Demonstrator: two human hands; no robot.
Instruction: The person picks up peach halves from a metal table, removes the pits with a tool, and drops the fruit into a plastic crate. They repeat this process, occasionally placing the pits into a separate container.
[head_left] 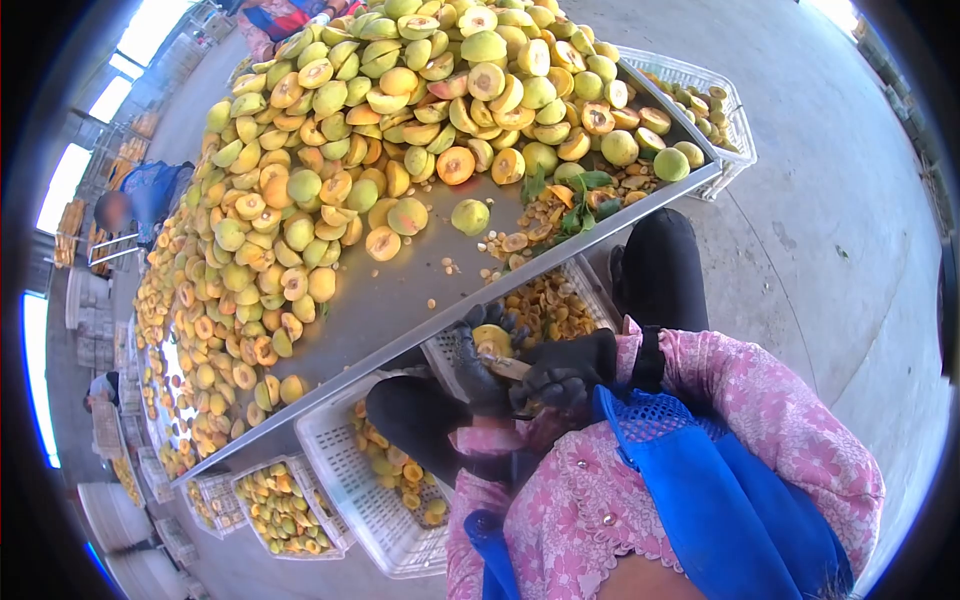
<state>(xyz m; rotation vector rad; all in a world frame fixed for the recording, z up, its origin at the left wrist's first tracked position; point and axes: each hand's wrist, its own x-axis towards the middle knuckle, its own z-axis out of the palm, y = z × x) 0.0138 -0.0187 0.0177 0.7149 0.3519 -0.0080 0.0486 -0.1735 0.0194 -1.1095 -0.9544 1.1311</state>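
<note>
My left hand (478, 365), in a dark glove, is closed around a yellow peach (491, 338) just below the table edge. Close against it, my right hand (562, 378), also gloved, grips a short tool with a pale, wood-like handle (511, 368). The tool's working end is at the peach and I cannot make out its shape. Under my hands stands a crate of peach scraps (548, 305). On the metal table (400, 290) in front lies a big heap of halved and whole peaches (400, 110), some with pits showing.
A white crate (335, 450) with peach halves stands by my left knee, another full crate (285, 505) beyond it. A crate (738, 125) sits past the table's right corner. Leaves (580, 200) and scraps lie near the edge. Other people (155, 195) are at the far side.
</note>
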